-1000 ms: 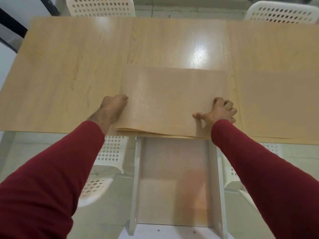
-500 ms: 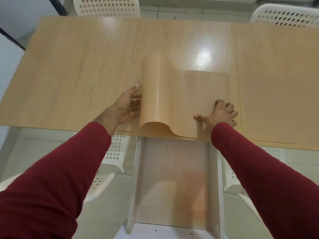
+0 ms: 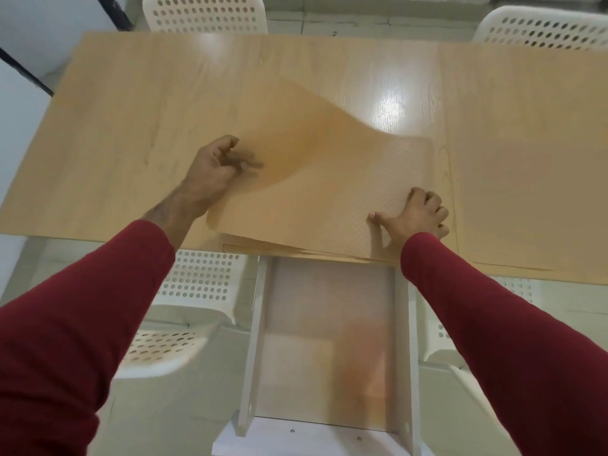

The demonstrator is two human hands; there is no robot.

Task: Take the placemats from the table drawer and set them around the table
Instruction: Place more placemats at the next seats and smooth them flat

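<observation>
The top placemat (image 3: 329, 179) is laid with its long axis left to right on a stack (image 3: 263, 246) at the table's (image 3: 148, 110) near edge. Its left end (blurred) is pinched and raised by the left hand (image 3: 210, 169). The right end is pressed down by the right hand (image 3: 416, 213), fingers curled, thumb out.

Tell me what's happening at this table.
A person in red sleeves is peeling the top placemat off a stack at the near edge of the table. The left hand grips its left edge, raised and curling. The right hand, fingers curled, holds its right end down on the stack. Another placemat lies flat to the right. The drawer stands open below.
</observation>
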